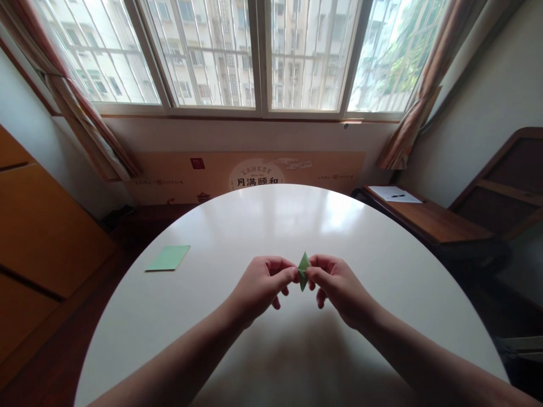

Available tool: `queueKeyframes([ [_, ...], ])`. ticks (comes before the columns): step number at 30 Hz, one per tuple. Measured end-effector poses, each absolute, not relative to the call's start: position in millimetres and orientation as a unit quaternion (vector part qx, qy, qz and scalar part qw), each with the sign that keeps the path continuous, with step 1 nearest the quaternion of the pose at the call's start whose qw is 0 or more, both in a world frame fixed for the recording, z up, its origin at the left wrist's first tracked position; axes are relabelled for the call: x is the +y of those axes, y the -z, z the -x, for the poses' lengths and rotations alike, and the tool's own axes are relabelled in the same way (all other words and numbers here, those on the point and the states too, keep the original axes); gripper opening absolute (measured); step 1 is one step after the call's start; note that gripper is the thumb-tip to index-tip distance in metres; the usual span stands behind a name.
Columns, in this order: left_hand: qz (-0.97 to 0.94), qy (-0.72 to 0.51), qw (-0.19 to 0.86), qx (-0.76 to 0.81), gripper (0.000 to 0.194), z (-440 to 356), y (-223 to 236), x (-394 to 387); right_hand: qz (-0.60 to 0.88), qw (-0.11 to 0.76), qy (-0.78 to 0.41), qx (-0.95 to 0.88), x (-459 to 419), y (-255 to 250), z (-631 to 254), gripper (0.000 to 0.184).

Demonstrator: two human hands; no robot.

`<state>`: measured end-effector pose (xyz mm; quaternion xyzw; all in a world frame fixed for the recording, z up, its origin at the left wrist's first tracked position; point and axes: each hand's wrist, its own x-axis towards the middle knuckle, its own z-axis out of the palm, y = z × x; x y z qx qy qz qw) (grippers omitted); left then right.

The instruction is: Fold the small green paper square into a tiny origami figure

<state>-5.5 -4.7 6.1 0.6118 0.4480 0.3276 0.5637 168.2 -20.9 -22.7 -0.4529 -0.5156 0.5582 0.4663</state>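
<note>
From my remote seat I am seeing both hands meeting over the white table (250, 226), a little right of centre. My left hand (269, 277) is pinching a small folded green paper (304, 271) at its left edge, thumb and forefinger closing narrowly on it. My right hand (341, 282) is gripping the same paper from the right, its thumb lying against the near face. The paper is standing between the two sets of fingertips, its ends pointing up and down, a crease running across its middle. It is showing above the tabletop; whether its lower tip is touching the surface, I cannot tell. The other fingers of both hands are curling loosely below.

Well to the left, a flat green pad (168, 258) is lying on the table near its rim. Beyond the far edge, a tan panel (169, 169) with printed lettering is standing under the window (259, 62). A curtain is hanging at each side. To the right, a brown side table (436, 217) is holding a white sheet (392, 194) with a small dark object on top, too small for me to be identifying.
</note>
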Motion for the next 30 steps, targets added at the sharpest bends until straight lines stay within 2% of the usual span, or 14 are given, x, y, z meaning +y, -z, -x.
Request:
queueKeyframes([
  [11, -0.652, -0.349, 0.479, 0.472, 0.020, 8.4, 2.2, -0.2, 0.441, 0.426, -0.621, -0.488, -21.7, 15.1, -169.1, 0.015],
  [23, -0.719, -0.334, 0.387, 0.471, 0.018, 4.1, 2.2, -7.5, 0.465, 0.410, -0.562, -0.548, -18.4, 23.5, -165.0, 0.004],
  [30, -0.713, -0.333, 0.417, 0.455, 0.017, 4.3, 8.7, -5.9, 0.462, 0.408, -0.560, -0.554, -18.5, 22.9, -166.5, 0.005],
])
